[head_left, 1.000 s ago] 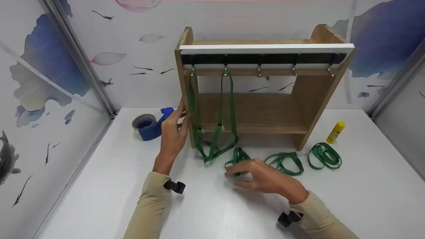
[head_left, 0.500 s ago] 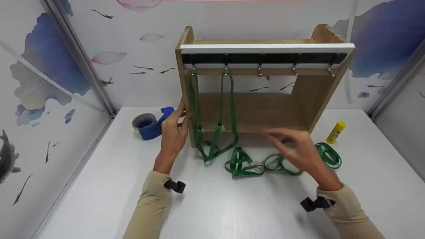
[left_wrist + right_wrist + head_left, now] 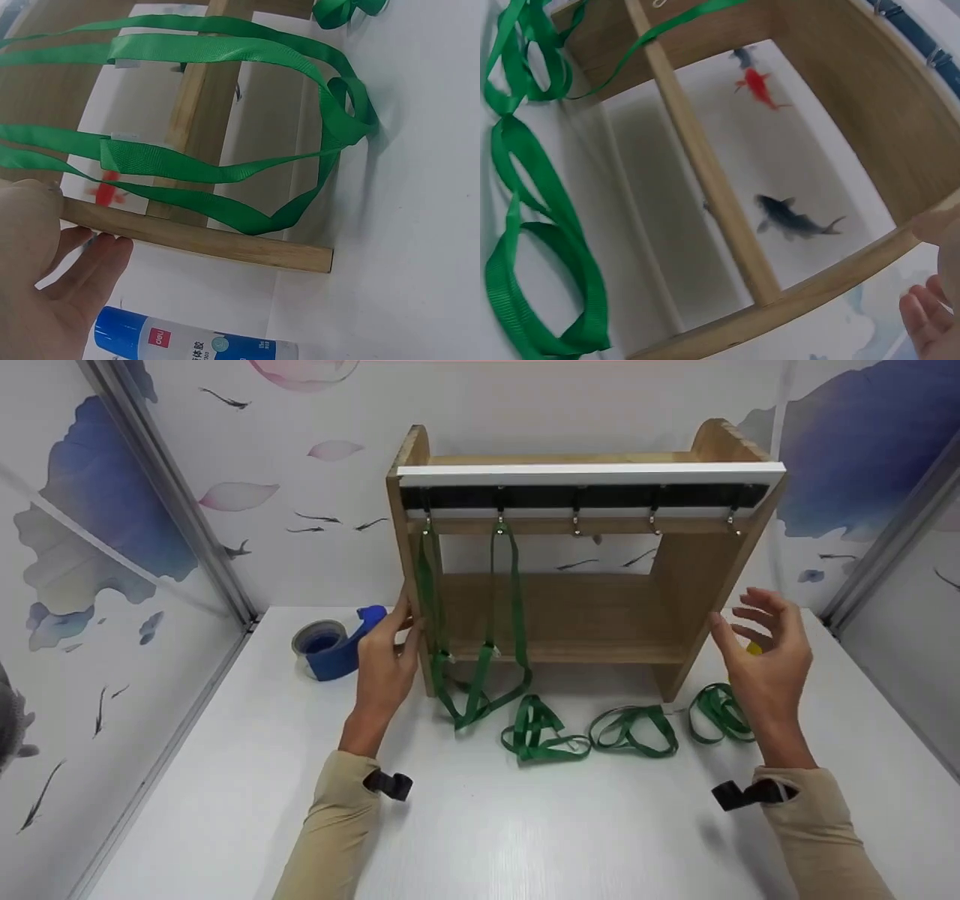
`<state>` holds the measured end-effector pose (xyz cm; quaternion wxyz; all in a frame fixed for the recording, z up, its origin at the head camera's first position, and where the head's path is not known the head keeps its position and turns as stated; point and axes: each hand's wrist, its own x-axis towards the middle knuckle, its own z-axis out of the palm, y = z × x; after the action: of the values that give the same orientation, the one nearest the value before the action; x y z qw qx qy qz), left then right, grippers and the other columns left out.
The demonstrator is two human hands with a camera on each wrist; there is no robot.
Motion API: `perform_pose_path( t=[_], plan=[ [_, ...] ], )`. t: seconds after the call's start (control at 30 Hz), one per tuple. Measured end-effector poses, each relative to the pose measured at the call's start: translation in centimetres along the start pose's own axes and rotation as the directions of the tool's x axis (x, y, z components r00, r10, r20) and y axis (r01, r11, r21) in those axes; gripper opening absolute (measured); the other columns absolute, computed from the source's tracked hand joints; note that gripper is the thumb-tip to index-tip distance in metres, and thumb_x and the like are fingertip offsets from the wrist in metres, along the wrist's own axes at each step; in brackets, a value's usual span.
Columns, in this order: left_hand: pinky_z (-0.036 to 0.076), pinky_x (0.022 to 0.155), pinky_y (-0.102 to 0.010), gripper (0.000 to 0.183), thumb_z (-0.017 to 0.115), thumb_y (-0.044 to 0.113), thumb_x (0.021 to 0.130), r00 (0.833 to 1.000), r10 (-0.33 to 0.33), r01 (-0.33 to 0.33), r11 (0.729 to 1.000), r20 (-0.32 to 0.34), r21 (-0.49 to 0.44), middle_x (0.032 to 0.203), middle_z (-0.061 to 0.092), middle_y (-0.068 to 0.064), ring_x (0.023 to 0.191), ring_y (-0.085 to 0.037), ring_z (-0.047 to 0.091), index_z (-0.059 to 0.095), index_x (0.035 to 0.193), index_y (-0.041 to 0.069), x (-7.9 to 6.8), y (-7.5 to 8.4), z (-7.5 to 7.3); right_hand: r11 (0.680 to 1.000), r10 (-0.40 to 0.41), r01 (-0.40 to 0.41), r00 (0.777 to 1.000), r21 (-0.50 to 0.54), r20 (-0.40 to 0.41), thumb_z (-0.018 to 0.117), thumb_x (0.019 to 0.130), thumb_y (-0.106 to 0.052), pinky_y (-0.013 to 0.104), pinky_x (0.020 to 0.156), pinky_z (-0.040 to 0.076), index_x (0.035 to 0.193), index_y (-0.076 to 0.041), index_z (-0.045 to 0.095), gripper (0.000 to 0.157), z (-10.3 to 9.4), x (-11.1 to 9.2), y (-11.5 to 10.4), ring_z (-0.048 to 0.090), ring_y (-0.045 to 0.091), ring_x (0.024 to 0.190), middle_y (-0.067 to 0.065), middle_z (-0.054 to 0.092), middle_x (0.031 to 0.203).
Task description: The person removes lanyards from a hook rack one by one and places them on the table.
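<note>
A small wooden shelf (image 3: 555,615) stands on the white table, a row of metal hooks under its front rail. My left hand (image 3: 386,667) grips its left side panel; in the left wrist view the thumb lies on one side of the panel (image 3: 225,244) and the fingers on the other. My right hand (image 3: 772,675) is at the right side panel (image 3: 709,562), thumb at its front edge and fingers spread loosely outside it. Green ribbon loops (image 3: 517,585) hang from the two leftmost hooks, their lower ends near the table.
Three bundles of green ribbon lie before the shelf: one left (image 3: 536,735), one middle (image 3: 637,731), one right (image 3: 720,712). A tape roll in a blue holder (image 3: 334,660) is at left. My right hand mostly hides a yellow glue stick (image 3: 754,648). A glue bottle (image 3: 187,337) lies outside the left panel.
My right hand has left the nearest ribbon bundle, passed over the others and reached the shelf's right side panel, its fingers spreading. The left hand keeps its grip; the head view shifts slightly.
</note>
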<state>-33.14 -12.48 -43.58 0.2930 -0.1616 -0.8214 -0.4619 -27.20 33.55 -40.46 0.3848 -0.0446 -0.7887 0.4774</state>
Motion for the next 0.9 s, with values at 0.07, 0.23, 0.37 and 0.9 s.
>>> perform_pose_path(
  t=[0.07, 0.23, 0.37, 0.9],
  plan=[
    [0.069, 0.087, -0.043, 0.054, 0.062, 0.017, 0.112, 1.000, -0.006, 0.006, 1.000, 0.008, -0.002, 0.144, 0.073, -0.006, 0.120, -0.023, 0.076, 0.049, 0.164, 0.020, 0.0, 0.0, -0.1, 1.000, 0.008, -0.006, 0.997, -0.028, 0.070, 0.078, 0.102, -0.024, 0.022, 0.113, 0.055, 0.154, -0.019, 0.057, 0.057, 0.4, -0.1, 0.9, 0.064, 0.016, 0.136, -0.001, 0.063, 0.150],
    [0.069, 0.087, -0.044, 0.055, 0.064, 0.018, 0.111, 1.000, -0.026, 0.027, 1.000, 0.017, -0.015, 0.142, 0.074, -0.007, 0.121, -0.025, 0.076, 0.049, 0.164, 0.021, -0.1, 0.1, -0.3, 0.998, 0.017, -0.006, 0.987, -0.067, 0.160, 0.076, 0.103, -0.032, 0.028, 0.110, 0.057, 0.155, -0.024, 0.061, 0.054, 1.0, -0.2, 2.3, 0.067, 0.022, 0.138, 0.001, 0.068, 0.150],
    [0.068, 0.088, -0.046, 0.055, 0.067, 0.019, 0.109, 0.999, -0.050, 0.050, 0.999, 0.018, -0.018, 0.138, 0.076, -0.007, 0.120, -0.025, 0.077, 0.052, 0.162, 0.023, -0.1, 0.1, -0.6, 0.997, 0.007, 0.006, 0.988, -0.083, 0.153, 0.076, 0.103, -0.033, 0.024, 0.103, 0.059, 0.151, -0.023, 0.065, 0.051, 1.2, -0.3, 2.5, 0.070, 0.025, 0.134, 0.002, 0.071, 0.147],
    [0.069, 0.079, -0.032, 0.017, 0.079, 0.022, 0.102, 0.956, 0.172, -0.188, 0.981, -0.237, -0.043, 0.108, 0.081, -0.001, 0.097, -0.013, 0.077, 0.083, 0.117, 0.015, 0.5, 4.9, -0.8, 0.997, -0.032, 0.041, 0.992, -0.070, 0.119, 0.077, 0.103, -0.028, 0.013, 0.094, 0.057, 0.145, -0.018, 0.071, 0.044, 1.2, -0.5, 2.9, 0.072, 0.027, 0.132, 0.005, 0.074, 0.142]
  ],
)
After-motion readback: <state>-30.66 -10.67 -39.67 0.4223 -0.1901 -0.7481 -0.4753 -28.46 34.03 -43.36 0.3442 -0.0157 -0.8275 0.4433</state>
